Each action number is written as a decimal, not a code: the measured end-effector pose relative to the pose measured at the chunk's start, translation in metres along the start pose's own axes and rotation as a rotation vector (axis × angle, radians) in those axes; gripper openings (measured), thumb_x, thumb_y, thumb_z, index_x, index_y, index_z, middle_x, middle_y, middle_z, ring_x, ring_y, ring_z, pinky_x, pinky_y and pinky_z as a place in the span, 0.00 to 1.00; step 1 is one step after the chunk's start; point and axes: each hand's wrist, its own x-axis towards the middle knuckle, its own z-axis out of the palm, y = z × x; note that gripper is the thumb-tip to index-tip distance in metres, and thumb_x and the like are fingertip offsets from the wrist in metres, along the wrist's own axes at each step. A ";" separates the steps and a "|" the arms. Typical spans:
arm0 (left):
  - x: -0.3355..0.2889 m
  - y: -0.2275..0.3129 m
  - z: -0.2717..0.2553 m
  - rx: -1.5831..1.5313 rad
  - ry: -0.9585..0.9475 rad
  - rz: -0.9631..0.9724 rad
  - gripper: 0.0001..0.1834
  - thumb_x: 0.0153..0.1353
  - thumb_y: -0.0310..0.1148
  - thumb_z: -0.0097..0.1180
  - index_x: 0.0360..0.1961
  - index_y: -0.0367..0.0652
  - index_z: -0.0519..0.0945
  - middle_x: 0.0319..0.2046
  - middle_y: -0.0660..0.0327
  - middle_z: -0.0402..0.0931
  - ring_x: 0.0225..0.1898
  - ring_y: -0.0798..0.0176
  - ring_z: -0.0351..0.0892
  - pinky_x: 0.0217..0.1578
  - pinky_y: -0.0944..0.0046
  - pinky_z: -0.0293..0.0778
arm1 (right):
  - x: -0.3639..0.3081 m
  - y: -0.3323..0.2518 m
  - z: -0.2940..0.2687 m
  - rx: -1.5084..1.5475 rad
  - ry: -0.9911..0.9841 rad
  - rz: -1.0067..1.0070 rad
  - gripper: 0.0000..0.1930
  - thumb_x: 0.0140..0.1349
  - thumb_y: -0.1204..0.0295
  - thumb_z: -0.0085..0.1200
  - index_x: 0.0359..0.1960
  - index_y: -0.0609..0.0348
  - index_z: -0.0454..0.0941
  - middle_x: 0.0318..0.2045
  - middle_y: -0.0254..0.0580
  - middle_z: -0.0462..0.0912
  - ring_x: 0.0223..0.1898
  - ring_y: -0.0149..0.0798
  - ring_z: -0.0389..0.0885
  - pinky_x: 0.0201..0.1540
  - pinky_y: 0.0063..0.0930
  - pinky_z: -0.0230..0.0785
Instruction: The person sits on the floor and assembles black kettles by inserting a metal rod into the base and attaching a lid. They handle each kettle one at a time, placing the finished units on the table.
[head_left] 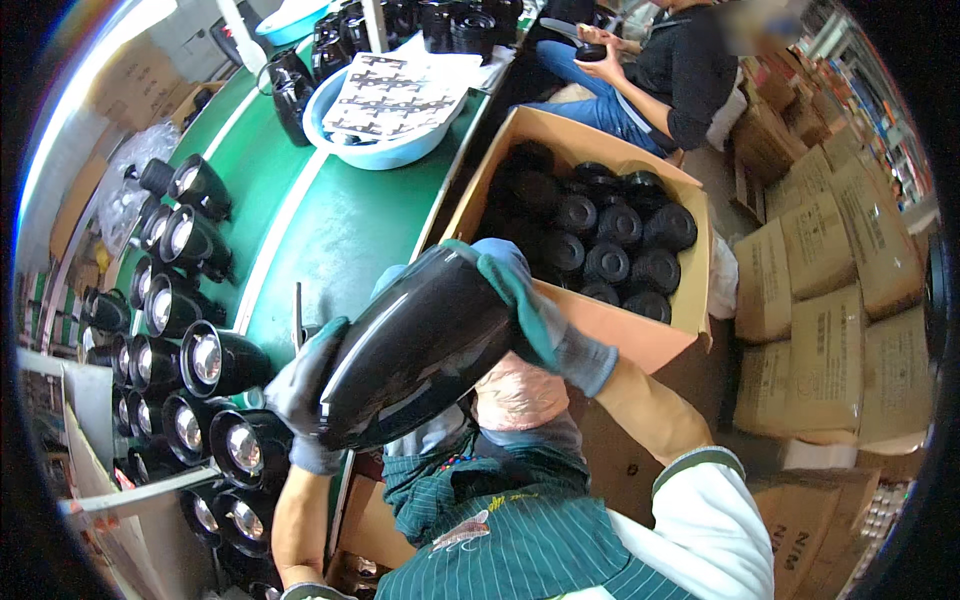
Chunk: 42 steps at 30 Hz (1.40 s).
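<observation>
A large glossy black jug body point(415, 345), long and rounded, is held tilted above my lap, its upper end toward the right. My left hand point(305, 385), in a grey glove with green coating, is closed around the lower left end. At the upper right end my right hand point(530, 310), gloved the same way, presses its fingers along the side. Both ends are partly hidden by the gloves. To the left, several similar black jug bodies point(225, 360) lie in rows with shiny silvery insides facing my side.
A green-topped bench point(390, 195) runs along the left, bearing a blue basin point(390, 155) with printed sheets point(395, 95). Right of it stands an open carton point(640, 325) of round black parts point(605, 262). Stacked cartons point(825, 350) line the right. A seated person point(670, 75) handles a dark part.
</observation>
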 end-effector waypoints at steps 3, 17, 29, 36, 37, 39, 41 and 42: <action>-0.034 0.021 0.039 0.018 0.192 -0.071 0.21 0.59 0.27 0.66 0.54 0.36 0.83 0.42 0.49 0.88 0.41 0.51 0.90 0.43 0.57 0.84 | 0.028 -0.037 -0.005 -0.019 0.071 0.278 0.24 0.77 0.68 0.47 0.70 0.68 0.66 0.66 0.50 0.73 0.66 0.37 0.73 0.72 0.26 0.62; -0.111 -0.201 0.043 0.799 -0.436 -1.010 0.36 0.64 0.59 0.59 0.60 0.39 0.72 0.47 0.44 0.80 0.43 0.38 0.84 0.44 0.43 0.80 | -0.030 0.022 0.061 -0.891 -0.200 0.072 0.38 0.58 0.40 0.62 0.62 0.57 0.78 0.60 0.63 0.75 0.63 0.62 0.74 0.67 0.51 0.66; 0.054 0.007 0.035 -0.095 -0.995 -0.253 0.38 0.58 0.44 0.68 0.66 0.39 0.73 0.40 0.44 0.84 0.42 0.46 0.87 0.46 0.51 0.81 | -0.006 0.033 0.050 0.278 0.546 0.460 0.45 0.74 0.34 0.22 0.73 0.62 0.62 0.59 0.63 0.79 0.60 0.50 0.81 0.66 0.42 0.71; 0.042 0.108 0.054 0.540 -1.054 -0.645 0.49 0.64 0.48 0.62 0.76 0.35 0.51 0.44 0.43 0.78 0.37 0.45 0.87 0.39 0.52 0.83 | 0.028 0.073 0.013 0.183 -0.021 0.571 0.17 0.74 0.66 0.50 0.58 0.58 0.81 0.42 0.37 0.88 0.42 0.29 0.85 0.48 0.22 0.78; 0.042 0.122 0.068 0.642 -1.061 -0.672 0.50 0.64 0.52 0.60 0.76 0.35 0.51 0.46 0.43 0.77 0.37 0.46 0.87 0.38 0.53 0.84 | 0.029 0.087 0.015 0.111 -0.045 0.564 0.17 0.72 0.67 0.53 0.56 0.61 0.82 0.42 0.35 0.88 0.42 0.27 0.84 0.48 0.21 0.77; 0.030 0.126 0.085 0.692 -0.985 -0.746 0.50 0.66 0.56 0.59 0.76 0.35 0.51 0.52 0.41 0.75 0.39 0.47 0.88 0.35 0.53 0.85 | 0.031 0.099 0.011 0.163 -0.086 0.605 0.15 0.70 0.67 0.55 0.52 0.64 0.85 0.41 0.34 0.87 0.42 0.26 0.84 0.47 0.20 0.76; 0.026 0.130 0.082 0.678 -0.966 -0.710 0.50 0.65 0.55 0.60 0.76 0.36 0.52 0.52 0.42 0.76 0.40 0.46 0.88 0.34 0.53 0.85 | 0.021 0.092 0.005 0.253 -0.114 0.677 0.17 0.73 0.66 0.51 0.58 0.61 0.81 0.43 0.33 0.86 0.42 0.25 0.83 0.47 0.19 0.76; 0.024 0.130 0.080 0.671 -0.965 -0.692 0.50 0.64 0.55 0.60 0.76 0.36 0.52 0.52 0.42 0.76 0.41 0.46 0.88 0.34 0.53 0.85 | 0.016 0.086 -0.001 0.304 -0.120 0.716 0.18 0.75 0.66 0.50 0.61 0.59 0.79 0.43 0.33 0.86 0.42 0.25 0.82 0.47 0.19 0.76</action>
